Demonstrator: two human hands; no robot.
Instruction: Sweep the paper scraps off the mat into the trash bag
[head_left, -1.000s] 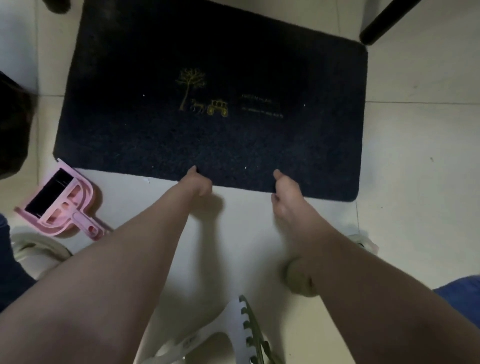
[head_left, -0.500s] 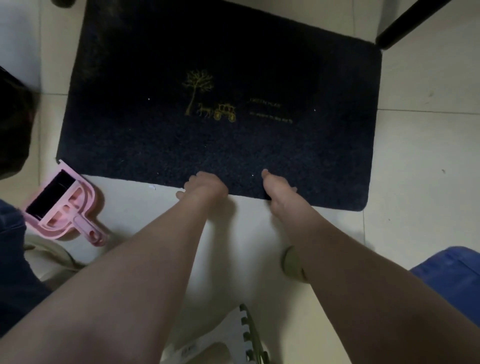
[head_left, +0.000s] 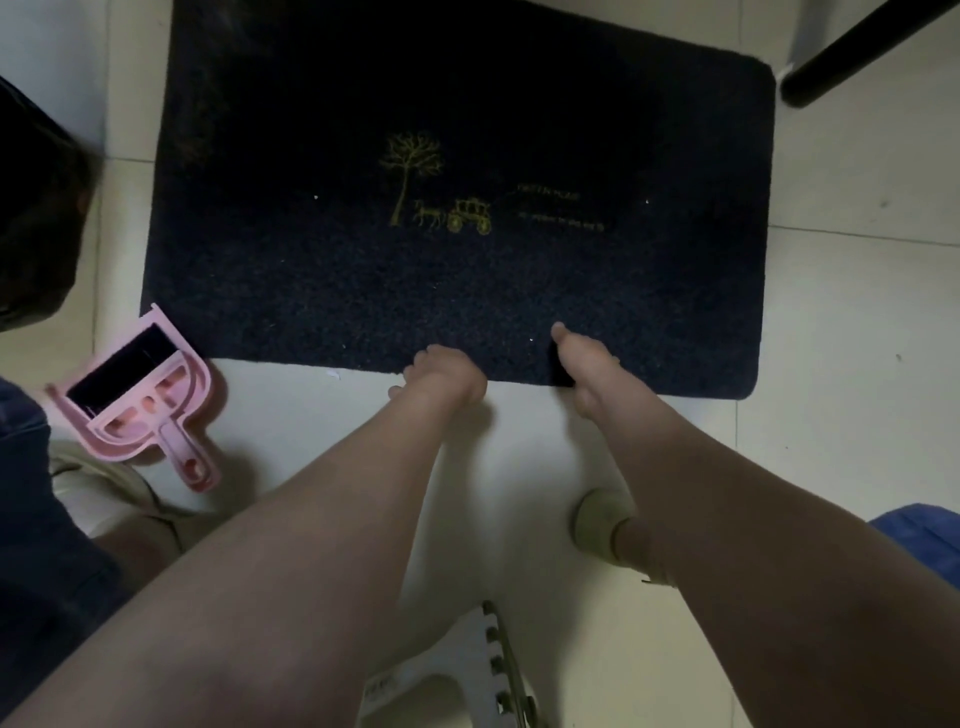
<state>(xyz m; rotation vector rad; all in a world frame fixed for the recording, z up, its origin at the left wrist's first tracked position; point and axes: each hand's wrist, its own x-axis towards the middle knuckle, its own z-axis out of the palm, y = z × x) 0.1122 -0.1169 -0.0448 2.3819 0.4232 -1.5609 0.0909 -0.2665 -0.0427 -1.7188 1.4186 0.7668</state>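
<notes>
Far left edge: dark bag, cut off by the frame. Below it, a pink dustpan with a brush nested in it lies on the tiled floor, just beside the near-left corner of the mat.

Mat: dark navy, flat on the floor, gold tree-and-carriage motif at centre. Paper scraps show as tiny white specks on the pile, well apart from each other. One more speck sits on the floor just beside the near edge.

Your left grip is clenched on the mat's near edge, fingers curled over it. Just to its right, your right grip grasps the same edge, thumb lying on top of the pile.

Top right: a black chair leg.
</notes>
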